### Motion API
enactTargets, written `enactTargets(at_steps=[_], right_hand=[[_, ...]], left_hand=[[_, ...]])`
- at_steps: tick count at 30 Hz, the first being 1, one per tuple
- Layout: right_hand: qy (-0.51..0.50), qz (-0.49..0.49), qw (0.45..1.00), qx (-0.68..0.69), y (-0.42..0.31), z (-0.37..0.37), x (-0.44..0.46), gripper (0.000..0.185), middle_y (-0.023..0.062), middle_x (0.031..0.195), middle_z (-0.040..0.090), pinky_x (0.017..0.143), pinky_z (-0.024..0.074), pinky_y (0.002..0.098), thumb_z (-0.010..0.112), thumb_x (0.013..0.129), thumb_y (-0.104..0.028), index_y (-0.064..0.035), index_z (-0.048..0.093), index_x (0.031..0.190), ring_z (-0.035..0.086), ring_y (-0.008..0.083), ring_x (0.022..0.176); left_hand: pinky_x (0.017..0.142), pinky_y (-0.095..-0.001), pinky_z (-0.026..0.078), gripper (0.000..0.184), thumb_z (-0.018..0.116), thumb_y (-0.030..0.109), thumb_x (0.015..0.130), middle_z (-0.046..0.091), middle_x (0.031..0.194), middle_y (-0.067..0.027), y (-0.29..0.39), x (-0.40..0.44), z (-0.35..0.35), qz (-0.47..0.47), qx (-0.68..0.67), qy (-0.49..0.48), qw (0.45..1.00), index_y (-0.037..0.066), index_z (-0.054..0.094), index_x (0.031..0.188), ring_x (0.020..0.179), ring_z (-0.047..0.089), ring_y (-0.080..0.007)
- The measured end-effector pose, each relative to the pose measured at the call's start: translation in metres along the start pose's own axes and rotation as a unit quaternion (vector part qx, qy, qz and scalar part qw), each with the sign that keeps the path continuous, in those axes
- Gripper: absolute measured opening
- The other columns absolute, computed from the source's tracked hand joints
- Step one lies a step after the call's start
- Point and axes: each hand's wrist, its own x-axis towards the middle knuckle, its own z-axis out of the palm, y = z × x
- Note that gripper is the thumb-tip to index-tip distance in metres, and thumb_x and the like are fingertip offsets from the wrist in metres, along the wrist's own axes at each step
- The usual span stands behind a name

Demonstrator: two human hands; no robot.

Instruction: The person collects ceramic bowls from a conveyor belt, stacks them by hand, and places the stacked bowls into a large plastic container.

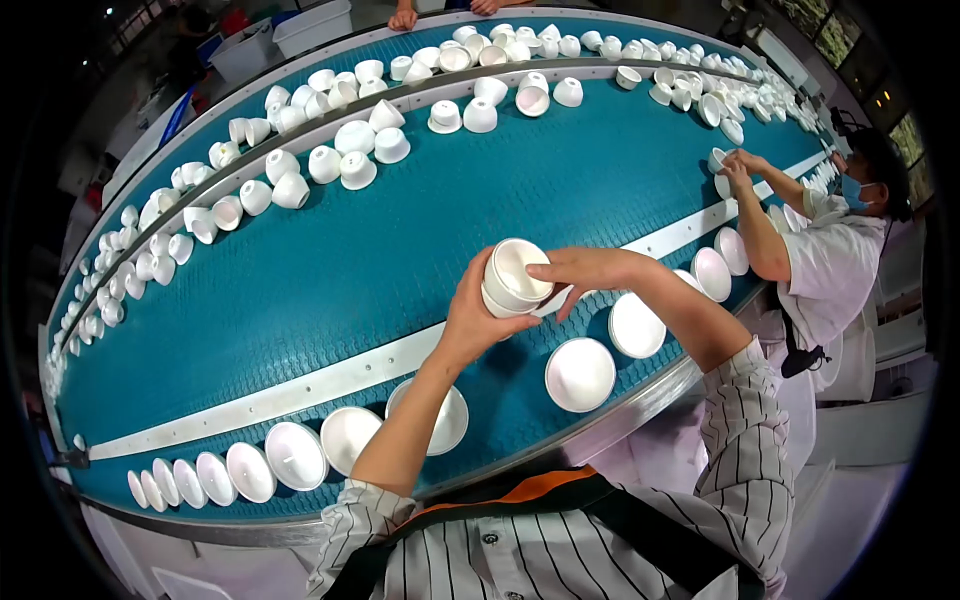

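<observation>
Over the blue conveyor belt (420,240), my left hand (470,320) is wrapped around two white bowls, one stacked on the other. The upper bowl (514,275) is tilted so that its inside faces me. Below it, only part of the lower bowl (493,304) shows. From the right, my right hand (588,268) grips the upper bowl's rim, its thumb over the edge and the other fingers partly hidden behind. Beneath my forearms, a row of white bowls (580,375) runs along the near lane, rims facing up.
A white divider rail (370,365) separates the near lane from the wide belt. Many white cups (357,170) lie jumbled along the far side. At the right, a co-worker (835,240) handles bowls. Across the belt, another person's hand (403,19) rests near grey bins (312,28).
</observation>
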Motion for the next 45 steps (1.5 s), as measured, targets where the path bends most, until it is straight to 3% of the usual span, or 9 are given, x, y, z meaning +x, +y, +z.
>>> enactTargets(at_steps=[2,6,16,22,24,25,28,38,45], right_hand=[[-0.04,0.003,0.995,-0.087,0.003,-0.051,0.004,0.074,0.0214,0.119,0.054,0.077,0.0568,0.0361,0.042,0.089,-0.06,0.0009,0.042,0.131,0.056,0.0292,0.111],[0.179,-0.059,0.974,-0.124,0.012,-0.137,0.063,0.062,0.019,0.115,0.058,0.081,0.054,0.0376,0.058,0.087,-0.045,-0.0024,0.046,0.13,0.058,0.029,0.106],[0.565,-0.228,0.692,-0.388,0.016,-0.258,0.295,0.068,0.0142,0.114,0.052,0.086,0.0469,0.0438,0.078,0.064,-0.024,-0.0111,0.049,0.124,0.05,0.0373,0.103],[0.422,-0.254,0.816,-0.302,0.039,-0.234,0.215,0.059,0.0123,0.117,0.055,0.088,0.0468,0.0422,0.075,0.071,-0.032,-0.0124,0.05,0.121,0.054,0.0332,0.106],[0.21,-0.213,0.947,0.116,0.061,-0.239,0.18,0.053,0.0107,0.118,0.056,0.086,0.0497,0.0407,0.065,0.081,-0.04,-0.0123,0.049,0.123,0.056,0.0283,0.106],[0.086,-0.167,0.926,0.329,0.07,-0.238,0.158,0.051,0.01,0.118,0.057,0.085,0.0511,0.0399,0.061,0.086,-0.044,-0.0122,0.049,0.124,0.058,0.0259,0.106],[0.047,-0.252,0.89,0.377,0.081,-0.22,0.078,0.05,0.0085,0.117,0.057,0.077,0.0553,0.0361,0.045,0.094,-0.047,-0.0103,0.045,0.127,0.059,0.0205,0.102],[0.088,-0.225,0.968,-0.075,0.08,-0.196,-0.098,0.047,0.0151,0.112,0.06,0.088,0.0442,0.0339,0.041,0.094,-0.036,-0.0006,0.053,0.122,0.057,0.0226,0.1],[0.072,-0.308,0.911,-0.266,0.093,-0.227,-0.094,0.046,0.018,0.123,0.056,0.099,0.0411,0.0381,0.042,0.096,-0.037,-0.0032,0.054,0.124,0.054,0.0317,0.114]], left_hand=[[0.099,-0.0374,0.04,0.096,0.088,0.023,0.055,0.047,0.129,-0.0152,0.008,0.004,0.017,0.017,-0.029,0.027,0.999,0.001,0.035,0.133,0.119,0.048,-0.027],[0.098,-0.0374,0.039,0.096,0.088,0.023,0.056,0.048,0.125,-0.016,-0.011,0.0,0.046,0.008,-0.044,0.07,0.997,-0.001,0.036,0.132,0.119,0.048,-0.0272],[0.097,-0.0363,0.043,0.097,0.092,0.025,0.049,0.051,0.122,-0.0113,-0.012,0.022,0.097,-0.001,0.089,0.059,0.994,0.003,0.04,0.129,0.113,0.053,-0.024],[0.099,-0.0425,0.038,0.09,0.086,0.026,0.057,0.048,0.13,-0.0153,-0.021,0.041,0.137,0.045,-0.014,0.092,0.995,0.005,0.041,0.132,0.119,0.046,-0.0334],[0.098,-0.0419,0.039,0.09,0.086,0.026,0.057,0.049,0.128,-0.0153,-0.019,0.044,0.147,0.043,0.024,0.099,0.994,0.004,0.041,0.132,0.117,0.047,-0.0325],[0.098,-0.0412,0.038,0.09,0.086,0.027,0.057,0.051,0.125,-0.0149,-0.022,0.049,0.153,0.048,-0.017,0.105,0.993,0.003,0.041,0.131,0.116,0.048,-0.0322],[0.098,-0.0388,0.039,0.092,0.088,0.023,0.056,0.05,0.123,-0.0142,-0.021,0.059,0.168,0.062,-0.012,0.115,0.991,0.002,0.04,0.131,0.116,0.049,-0.029],[0.099,-0.0367,0.039,0.1,0.09,0.022,0.053,0.042,0.129,-0.0126,-0.027,0.095,0.221,0.025,-0.131,0.11,0.985,0.002,0.034,0.133,0.12,0.046,-0.0253],[0.104,-0.0403,0.037,0.114,0.091,0.021,0.05,0.037,0.136,-0.014,0.007,0.134,0.241,0.15,0.095,0.117,0.977,0.002,0.023,0.14,0.125,0.042,-0.0281]])
